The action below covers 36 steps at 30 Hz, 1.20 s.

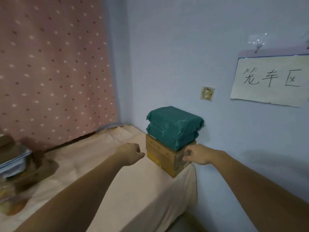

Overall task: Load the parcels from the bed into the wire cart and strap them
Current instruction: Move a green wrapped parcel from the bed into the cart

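Two green plastic-wrapped parcels (173, 126) lie stacked on brown cardboard boxes (160, 154) at the bed's far right corner, against the wall. My left hand (130, 153) hovers just left of the boxes, fingers loosely curled, holding nothing. My right hand (195, 155) is at the right side of the cardboard boxes, fingers loosely curled; it is close to or touching the box edge. No wire cart is in view.
The bed (117, 181) has a pale sheet. More parcels and blurred packages (15, 161) sit at its left. A pink dotted curtain (53, 64) hangs behind. A handwritten paper sign (269, 81) and a wall socket (207, 93) are on the blue wall.
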### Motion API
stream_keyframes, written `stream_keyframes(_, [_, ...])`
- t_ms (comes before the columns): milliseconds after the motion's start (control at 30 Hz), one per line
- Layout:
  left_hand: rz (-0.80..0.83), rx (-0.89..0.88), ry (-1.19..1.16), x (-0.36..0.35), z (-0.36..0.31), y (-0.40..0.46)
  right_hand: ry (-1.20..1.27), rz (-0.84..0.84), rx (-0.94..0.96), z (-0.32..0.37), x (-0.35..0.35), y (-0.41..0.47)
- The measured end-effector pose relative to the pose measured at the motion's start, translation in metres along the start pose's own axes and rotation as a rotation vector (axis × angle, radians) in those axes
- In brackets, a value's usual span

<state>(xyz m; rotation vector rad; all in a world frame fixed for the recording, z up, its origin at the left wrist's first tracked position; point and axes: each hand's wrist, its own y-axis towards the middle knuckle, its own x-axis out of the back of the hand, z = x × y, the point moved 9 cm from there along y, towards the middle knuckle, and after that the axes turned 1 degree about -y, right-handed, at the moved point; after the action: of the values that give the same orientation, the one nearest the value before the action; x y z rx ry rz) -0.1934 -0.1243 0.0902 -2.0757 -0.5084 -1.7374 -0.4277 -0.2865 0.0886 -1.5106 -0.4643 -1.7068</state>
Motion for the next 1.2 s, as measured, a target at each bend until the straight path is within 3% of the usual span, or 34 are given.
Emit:
stream_keyframes(400, [-0.028,-0.085,-0.055,0.001,-0.032,0.183,-0.004,-0.038,-0.086,-0.094,0.063,0.140])
stream_keyframes(633, [-0.080,-0.099,-0.068,0.008,-0.018,0.276,0.139,-0.144,-0.272,-0.125,0.089,0.201])
stream_keyframes(733, [-0.146,-0.078,-0.145,0.017,-0.013,0.316,0.297,-0.202,-0.447,-0.139,0.091,0.218])
stream_keyframes(833, [-0.215,-0.037,-0.260,0.023,-0.008,0.355,0.499,-0.156,-0.654,-0.150,0.076,0.228])
stream_keyframes(933, [-0.228,0.029,-0.451,0.021,-0.003,0.397,0.703,-0.151,-0.746,-0.152,0.060,0.244])
stream_keyframes(1200, [0.023,0.190,-0.944,-0.037,0.007,0.477,1.224,-0.248,-0.879,-0.154,0.009,0.278])
